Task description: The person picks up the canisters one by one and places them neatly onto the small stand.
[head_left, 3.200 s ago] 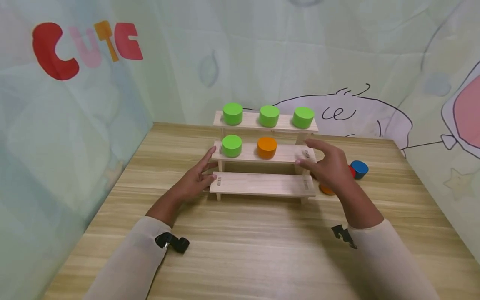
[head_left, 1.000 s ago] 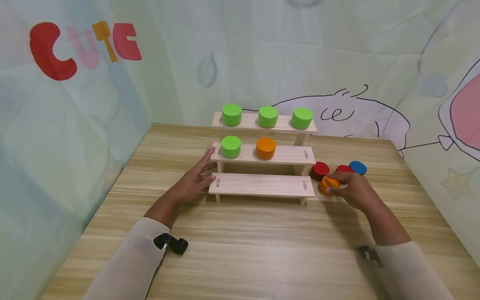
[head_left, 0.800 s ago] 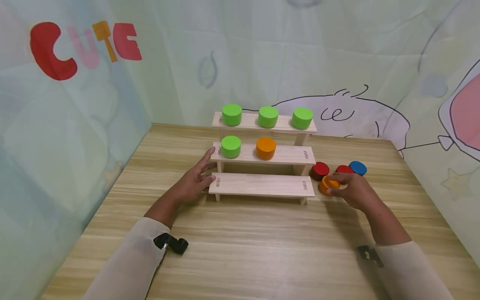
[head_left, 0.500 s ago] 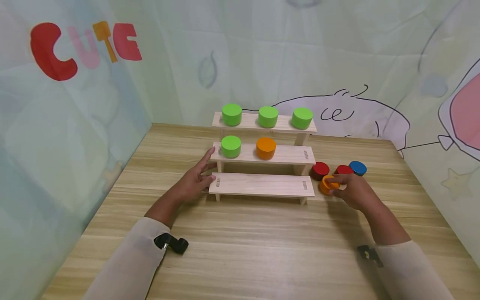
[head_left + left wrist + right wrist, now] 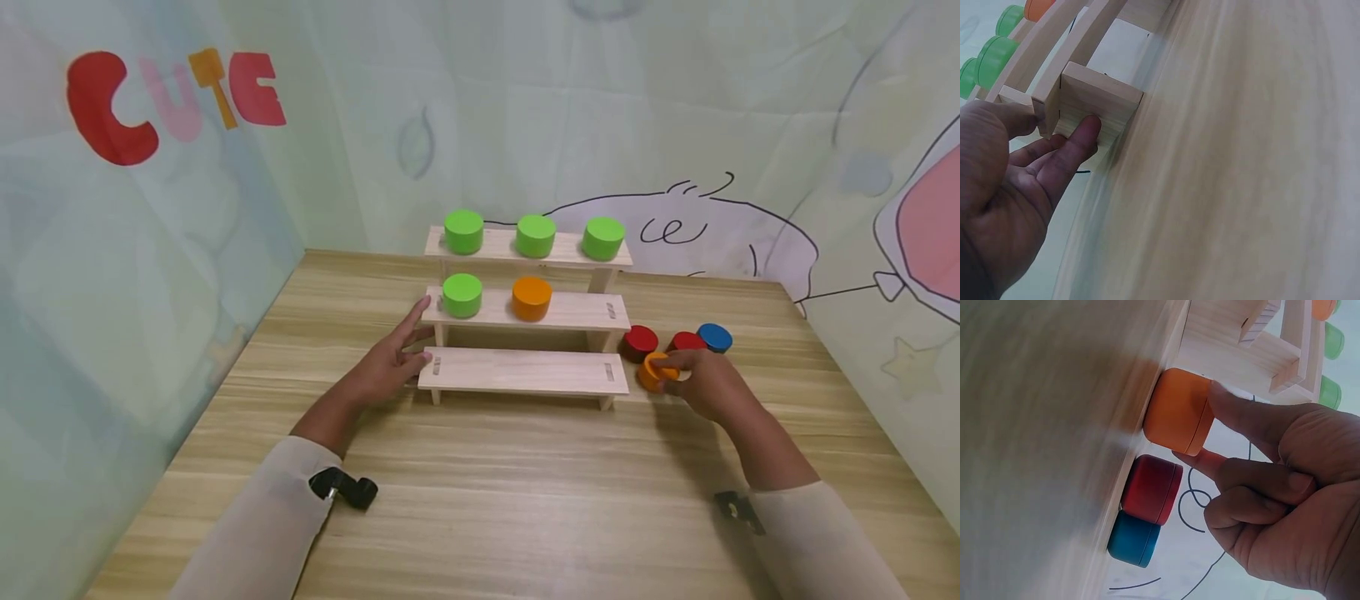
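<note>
Seen from the right wrist, the right hand point(image 5: 1291, 519) pinches an orange block point(image 5: 1175, 412), the thumb point(image 5: 1241, 415) against one side and a finger at the other, while further fingers fold in toward the palm. The orange block stands upright on the wood-grained table point(image 5: 1041, 437), with a red block point(image 5: 1150, 487) near it and a blue block point(image 5: 1132, 537) just beyond the red. A pale wooden rack point(image 5: 1229, 359) shows past the thumb, with green blocks point(image 5: 1330, 392) partly in view, before a light backdrop point(image 5: 1172, 550) with black lines.

From here I see green blocks point(image 5: 462, 296), orange blocks point(image 5: 1175, 412), red blocks point(image 5: 640, 342), a blue block point(image 5: 715, 337), a pale rack point(image 5: 522, 371), a tan table point(image 5: 487, 500) streaked with grain, and red, pink and orange letters point(image 5: 90, 100).
</note>
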### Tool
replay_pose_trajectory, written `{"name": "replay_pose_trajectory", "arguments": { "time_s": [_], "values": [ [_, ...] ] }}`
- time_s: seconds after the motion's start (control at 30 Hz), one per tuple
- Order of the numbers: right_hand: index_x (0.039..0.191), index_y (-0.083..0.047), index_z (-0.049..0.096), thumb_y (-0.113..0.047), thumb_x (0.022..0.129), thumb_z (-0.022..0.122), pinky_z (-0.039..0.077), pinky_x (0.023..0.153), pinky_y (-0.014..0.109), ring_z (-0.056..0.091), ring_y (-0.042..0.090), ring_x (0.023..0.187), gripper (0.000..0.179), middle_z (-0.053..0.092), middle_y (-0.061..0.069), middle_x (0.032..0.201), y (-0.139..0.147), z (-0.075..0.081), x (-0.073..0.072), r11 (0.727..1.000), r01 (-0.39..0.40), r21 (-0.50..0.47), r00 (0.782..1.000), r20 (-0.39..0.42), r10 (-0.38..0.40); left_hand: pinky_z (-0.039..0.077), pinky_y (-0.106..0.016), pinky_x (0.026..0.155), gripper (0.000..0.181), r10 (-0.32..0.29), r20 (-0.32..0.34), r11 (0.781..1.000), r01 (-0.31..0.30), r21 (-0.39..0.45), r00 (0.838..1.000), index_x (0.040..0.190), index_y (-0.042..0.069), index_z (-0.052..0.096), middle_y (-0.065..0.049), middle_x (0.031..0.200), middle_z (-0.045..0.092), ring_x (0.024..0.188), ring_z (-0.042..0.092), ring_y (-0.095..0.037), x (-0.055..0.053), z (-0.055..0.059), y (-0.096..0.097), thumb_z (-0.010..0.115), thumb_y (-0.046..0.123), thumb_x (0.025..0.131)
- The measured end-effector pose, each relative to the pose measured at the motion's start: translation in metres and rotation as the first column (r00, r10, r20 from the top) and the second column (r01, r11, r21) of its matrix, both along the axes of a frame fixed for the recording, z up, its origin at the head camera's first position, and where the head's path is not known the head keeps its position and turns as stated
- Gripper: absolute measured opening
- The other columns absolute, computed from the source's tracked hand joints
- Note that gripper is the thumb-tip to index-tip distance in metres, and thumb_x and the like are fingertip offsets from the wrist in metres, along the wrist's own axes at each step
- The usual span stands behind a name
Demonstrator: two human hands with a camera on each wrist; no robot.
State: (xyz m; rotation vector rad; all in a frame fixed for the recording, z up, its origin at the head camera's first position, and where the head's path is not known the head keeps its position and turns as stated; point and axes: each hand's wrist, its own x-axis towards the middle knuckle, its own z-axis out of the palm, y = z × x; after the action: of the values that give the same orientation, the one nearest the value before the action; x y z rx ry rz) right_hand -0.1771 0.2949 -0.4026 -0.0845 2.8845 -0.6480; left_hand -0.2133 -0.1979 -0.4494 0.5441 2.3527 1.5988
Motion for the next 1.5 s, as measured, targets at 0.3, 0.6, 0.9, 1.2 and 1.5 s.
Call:
{"name": "replay_pose_trajectory", "arguments": {
  "time_s": [0.3, 0.6, 0.9, 1.2, 1.5],
  "values": [
    [0.140, -0.006, 0.074, -0.014, 0.095, 0.085, 0.064, 0.092, 0.053, 0.064, 0.052, 0.125, 0.047, 0.068, 0.032, 0.141, -0.001, -0.003, -0.001, 1.000, 0.008, 0.001, 1.000, -0.006, -0.008, 0.066, -0.051, 0.101, 0.089, 0.011, 0.000, 1.000, -0.011, -0.013, 1.000, 0.173, 0.054, 0.002, -0.026, 0.177, 0.032, 0.138, 0.064, -0.052, 0.000, -0.002, 0.000, 0.052, 0.008, 0.115],
    [0.137, -0.004, 0.076, -0.011, 0.095, 0.085, 0.063, 0.077, 0.037, 0.066, 0.049, 0.118, 0.044, 0.071, 0.032, 0.137, -0.004, -0.004, 0.000, 1.000, 0.001, 0.009, 0.999, -0.051, 0.000, 0.066, -0.052, 0.101, 0.089, 0.012, -0.015, 1.000, -0.012, -0.021, 1.000, 0.174, 0.052, 0.002, -0.027, 0.177, 0.032, 0.139, 0.063, -0.053, 0.001, 0.000, 0.000, 0.052, 0.009, 0.115],
    [0.133, -0.003, 0.078, -0.017, 0.097, 0.084, 0.064, 0.087, 0.052, 0.069, 0.049, 0.115, 0.039, 0.075, 0.030, 0.131, -0.007, 0.000, 0.004, 0.999, -0.007, 0.033, 0.996, -0.094, 0.010, 0.067, -0.050, 0.099, 0.090, 0.012, -0.003, 1.000, -0.012, -0.015, 1.000, 0.174, 0.051, 0.002, -0.027, 0.176, 0.033, 0.139, 0.063, -0.053, 0.002, 0.000, 0.000, 0.053, 0.008, 0.114],
    [0.136, -0.004, 0.077, -0.020, 0.100, 0.080, 0.062, 0.076, 0.041, 0.070, 0.044, 0.109, 0.040, 0.077, 0.026, 0.126, -0.013, 0.006, 0.008, 1.000, 0.028, 0.013, 0.993, -0.119, -0.026, 0.066, -0.052, 0.100, 0.090, 0.010, -0.002, 1.000, -0.011, -0.018, 1.000, 0.175, 0.050, 0.001, -0.027, 0.176, 0.033, 0.140, 0.062, -0.053, 0.002, 0.000, 0.000, 0.053, 0.007, 0.114],
    [0.133, -0.001, 0.077, -0.023, 0.100, 0.080, 0.050, 0.063, 0.029, 0.062, 0.035, 0.096, 0.040, 0.075, 0.021, 0.113, -0.021, 0.013, 0.010, 0.998, 0.058, -0.019, 0.987, -0.149, -0.060, 0.066, -0.051, 0.101, 0.090, 0.020, 0.002, 0.999, -0.020, -0.035, 1.000, 0.174, 0.051, 0.001, -0.025, 0.177, 0.033, 0.139, 0.063, -0.052, 0.003, 0.003, 0.001, 0.052, 0.008, 0.114]
  ]
}}
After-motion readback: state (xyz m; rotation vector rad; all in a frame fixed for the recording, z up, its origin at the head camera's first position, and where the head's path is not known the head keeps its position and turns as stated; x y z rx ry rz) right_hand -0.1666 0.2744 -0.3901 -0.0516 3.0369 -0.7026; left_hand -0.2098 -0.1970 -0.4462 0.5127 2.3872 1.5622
